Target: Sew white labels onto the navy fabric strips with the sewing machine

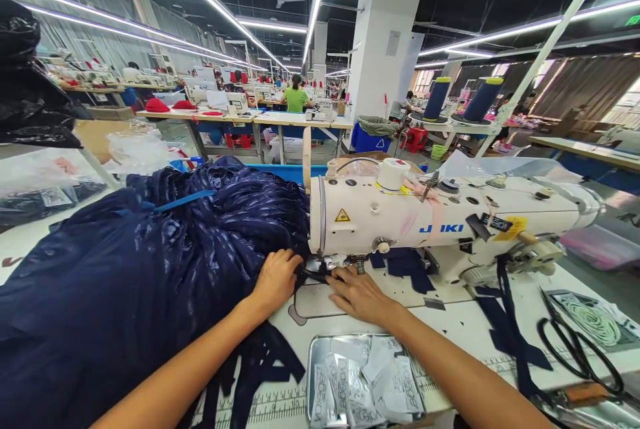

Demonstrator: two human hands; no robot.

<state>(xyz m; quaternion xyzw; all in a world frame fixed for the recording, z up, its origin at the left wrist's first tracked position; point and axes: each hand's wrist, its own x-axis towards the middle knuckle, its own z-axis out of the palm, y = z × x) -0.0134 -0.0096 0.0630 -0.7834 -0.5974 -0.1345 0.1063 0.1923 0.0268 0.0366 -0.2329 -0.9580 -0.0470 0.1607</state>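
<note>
My left hand [277, 280] is closed on the edge of the navy garment fabric [180, 262], just left of the needle area. A narrow dark strip [316, 274] runs from it across the machine bed. My right hand [357, 294] lies with fingers stretched out and apart on the bed plate, its fingertips touching the strip's right end. Above both hands is the head of the white sewing machine [370, 216], and the needle and presser foot are partly hidden. The large shiny navy pile spreads over the table's left side, with dark straps [270, 356] hanging in front.
A metal tray [313, 376] of printed labels stands before my right arm. Black scissors [575, 349], a bag of pale cord [593, 319] and navy scraps [407, 268] lie to the right. Thread cones [437, 99] stand behind. A person in green [295, 94] sits farther off.
</note>
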